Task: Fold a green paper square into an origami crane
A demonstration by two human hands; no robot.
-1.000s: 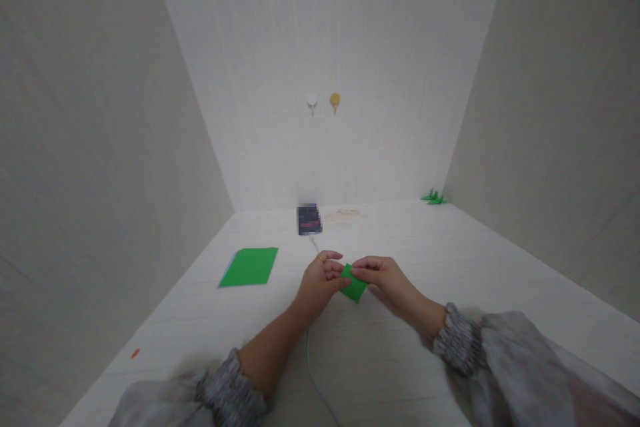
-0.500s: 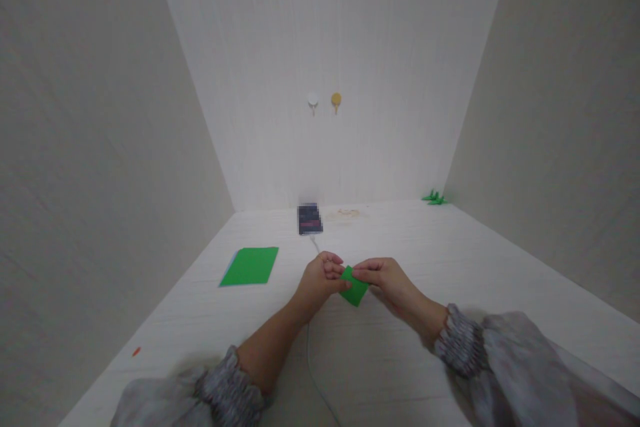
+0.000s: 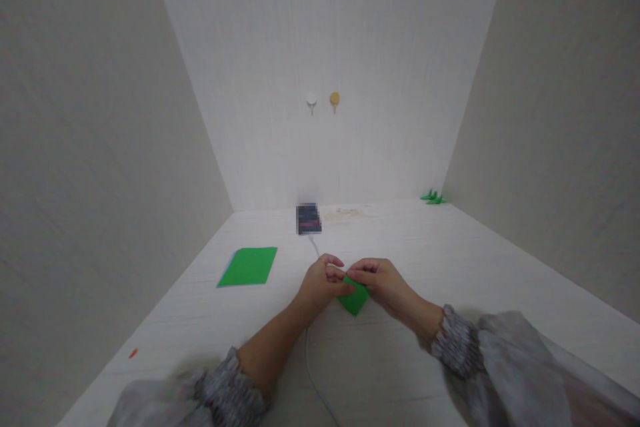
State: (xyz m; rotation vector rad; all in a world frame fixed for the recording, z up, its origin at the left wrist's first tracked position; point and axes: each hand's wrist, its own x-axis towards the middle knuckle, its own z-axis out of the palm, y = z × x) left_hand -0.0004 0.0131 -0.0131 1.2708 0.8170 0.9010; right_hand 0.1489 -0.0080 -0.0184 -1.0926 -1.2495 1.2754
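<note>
A small folded piece of green paper [image 3: 355, 300] is held between my two hands above the white table, one corner pointing down toward me. My left hand [image 3: 324, 284] pinches its left side, thumb lying over the paper and the other fingers curled behind. At the upper right edge, my right hand [image 3: 375, 276] grips the paper between thumb and fingertips. The fingertips behind the paper are hidden. To the left lies a stack of square green paper sheets [image 3: 249, 266], with a pale bluish edge showing along its left side.
A blurred dark device [image 3: 309, 219] lies near the back wall, with a white cable [image 3: 311, 367] running toward me under my left arm. Small folded green paper shapes [image 3: 434, 197] sit in the back right corner. An orange scrap [image 3: 133, 353] lies at left. Two hooks [image 3: 335, 99] hang on the wall.
The green paper has shifted slightly down and left in view. My right hand has moved a little left, its fingertips now closer to the paper's top corner. My left hand keeps its hold.
</note>
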